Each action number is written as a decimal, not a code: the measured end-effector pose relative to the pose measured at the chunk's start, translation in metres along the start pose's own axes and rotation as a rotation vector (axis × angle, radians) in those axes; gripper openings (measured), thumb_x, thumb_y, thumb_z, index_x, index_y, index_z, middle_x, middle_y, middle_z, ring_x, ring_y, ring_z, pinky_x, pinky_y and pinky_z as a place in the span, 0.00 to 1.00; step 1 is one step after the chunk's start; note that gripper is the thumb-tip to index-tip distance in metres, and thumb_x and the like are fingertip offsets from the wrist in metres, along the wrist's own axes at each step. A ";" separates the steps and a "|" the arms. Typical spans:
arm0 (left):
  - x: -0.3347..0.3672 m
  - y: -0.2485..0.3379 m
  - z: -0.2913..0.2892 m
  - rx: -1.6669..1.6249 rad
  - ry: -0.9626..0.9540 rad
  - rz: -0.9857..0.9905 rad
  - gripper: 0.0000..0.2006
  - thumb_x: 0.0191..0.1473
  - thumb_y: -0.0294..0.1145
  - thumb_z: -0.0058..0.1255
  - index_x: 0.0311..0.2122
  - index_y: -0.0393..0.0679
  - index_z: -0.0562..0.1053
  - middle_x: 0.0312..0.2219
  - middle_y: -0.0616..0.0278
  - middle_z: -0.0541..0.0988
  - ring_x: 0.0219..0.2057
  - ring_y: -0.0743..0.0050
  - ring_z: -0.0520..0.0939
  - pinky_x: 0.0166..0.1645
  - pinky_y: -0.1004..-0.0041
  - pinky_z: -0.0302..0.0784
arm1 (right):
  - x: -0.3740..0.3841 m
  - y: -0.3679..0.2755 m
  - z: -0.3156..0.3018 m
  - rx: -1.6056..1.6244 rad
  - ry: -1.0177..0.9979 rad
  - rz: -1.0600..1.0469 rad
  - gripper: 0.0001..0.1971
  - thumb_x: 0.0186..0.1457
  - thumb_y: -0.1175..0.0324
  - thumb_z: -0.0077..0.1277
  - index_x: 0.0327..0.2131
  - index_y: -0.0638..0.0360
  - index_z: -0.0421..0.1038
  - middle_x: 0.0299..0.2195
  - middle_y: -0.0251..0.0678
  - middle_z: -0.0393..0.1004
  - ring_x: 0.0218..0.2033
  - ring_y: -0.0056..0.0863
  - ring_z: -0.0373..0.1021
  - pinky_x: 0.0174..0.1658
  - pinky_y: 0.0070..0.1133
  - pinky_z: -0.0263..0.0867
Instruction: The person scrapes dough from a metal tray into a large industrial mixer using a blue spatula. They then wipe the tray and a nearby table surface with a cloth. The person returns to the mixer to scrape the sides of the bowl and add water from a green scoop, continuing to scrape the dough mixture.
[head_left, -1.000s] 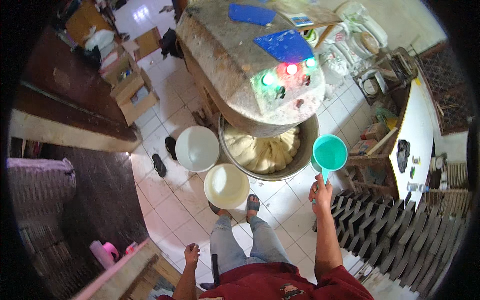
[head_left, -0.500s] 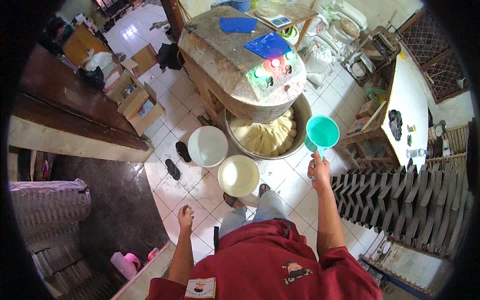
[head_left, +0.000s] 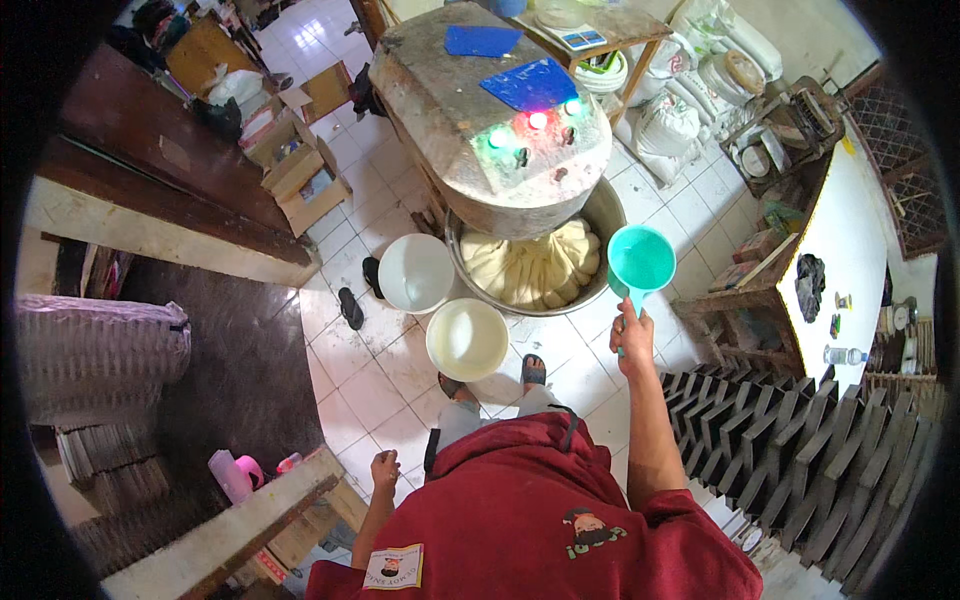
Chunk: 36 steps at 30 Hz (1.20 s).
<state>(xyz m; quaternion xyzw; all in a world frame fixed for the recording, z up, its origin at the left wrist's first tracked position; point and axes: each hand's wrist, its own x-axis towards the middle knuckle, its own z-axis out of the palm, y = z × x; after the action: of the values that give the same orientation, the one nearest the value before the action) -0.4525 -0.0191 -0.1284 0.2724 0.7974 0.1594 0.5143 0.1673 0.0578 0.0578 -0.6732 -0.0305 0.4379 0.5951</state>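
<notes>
My right hand (head_left: 633, 338) grips the handle of a turquoise plastic dipper (head_left: 642, 259), held out over the right rim of a large metal mixer bowl (head_left: 609, 262). What is inside the dipper is hard to make out. Pale, folded dough (head_left: 530, 266) fills the bowl, under the head of the big mixer (head_left: 470, 110). Low at my left side hangs my left hand (head_left: 385, 469), its fingers loosely curled and apart, with nothing visible in them. Before my feet stand a cream bucket (head_left: 468, 365) and a white bucket (head_left: 415, 298), their contents unclear.
Lights glow on the mixer's top, beside blue sheets (head_left: 530, 85). A white-topped table (head_left: 850, 260) stands right, with stacked dark metal trays (head_left: 780, 430) nearer me. White sacks (head_left: 668, 125) lie at the back. Sandals (head_left: 350, 309) and a cardboard box (head_left: 305, 180) are on the left floor.
The view has shifted, and the buckets now sit nearer my feet in the picture. The dipper remains in my right hand beside the bowl. My left hand has dropped lower, its fingers more curled.
</notes>
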 end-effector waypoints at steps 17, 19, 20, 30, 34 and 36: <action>-0.074 0.106 0.112 -0.017 0.033 0.301 0.23 0.61 0.45 0.53 0.53 0.38 0.72 0.38 0.58 0.78 0.37 0.71 0.80 0.37 0.70 0.76 | 0.062 -0.018 -0.048 -0.108 -0.158 -0.014 0.15 0.66 0.55 0.48 0.37 0.59 0.65 0.15 0.24 0.59 0.10 0.16 0.56 0.11 0.18 0.52; -0.074 0.096 0.112 -0.021 0.038 0.276 0.23 0.61 0.45 0.53 0.53 0.37 0.71 0.38 0.58 0.78 0.37 0.72 0.80 0.37 0.71 0.76 | 0.063 -0.020 -0.049 -0.124 -0.160 -0.023 0.16 0.66 0.55 0.48 0.38 0.60 0.64 0.14 0.23 0.58 0.10 0.15 0.54 0.12 0.18 0.51; -0.074 0.091 0.112 -0.015 0.052 0.246 0.23 0.60 0.44 0.54 0.51 0.35 0.72 0.38 0.57 0.78 0.37 0.71 0.80 0.37 0.71 0.77 | 0.063 -0.021 -0.049 -0.127 -0.144 -0.021 0.16 0.66 0.56 0.47 0.38 0.61 0.64 0.14 0.23 0.58 0.10 0.15 0.54 0.12 0.19 0.51; 0.001 0.038 0.067 -0.064 -0.014 0.180 0.21 0.58 0.41 0.56 0.47 0.32 0.73 0.34 0.57 0.78 0.31 0.71 0.79 0.34 0.72 0.75 | 0.031 -0.014 -0.014 -0.093 -0.066 -0.074 0.15 0.66 0.56 0.48 0.37 0.59 0.65 0.15 0.25 0.59 0.09 0.16 0.56 0.11 0.19 0.51; 0.032 0.073 0.051 -0.091 -0.059 0.243 0.22 0.58 0.43 0.55 0.49 0.34 0.72 0.34 0.58 0.78 0.31 0.72 0.80 0.33 0.75 0.73 | 0.009 -0.006 0.007 -0.056 -0.006 -0.086 0.14 0.65 0.56 0.49 0.34 0.56 0.64 0.14 0.24 0.59 0.09 0.15 0.55 0.10 0.19 0.51; 0.045 0.089 0.038 -0.068 -0.096 0.287 0.23 0.59 0.44 0.55 0.50 0.33 0.72 0.36 0.57 0.79 0.32 0.71 0.80 0.33 0.75 0.73 | -0.005 -0.001 0.019 -0.043 0.033 -0.101 0.14 0.65 0.55 0.49 0.34 0.56 0.64 0.14 0.24 0.59 0.09 0.15 0.55 0.10 0.18 0.51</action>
<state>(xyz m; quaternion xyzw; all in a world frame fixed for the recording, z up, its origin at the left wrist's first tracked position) -0.4086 0.0776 -0.1296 0.3732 0.7190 0.2451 0.5327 0.1531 0.0701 0.0631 -0.6908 -0.0639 0.3952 0.6021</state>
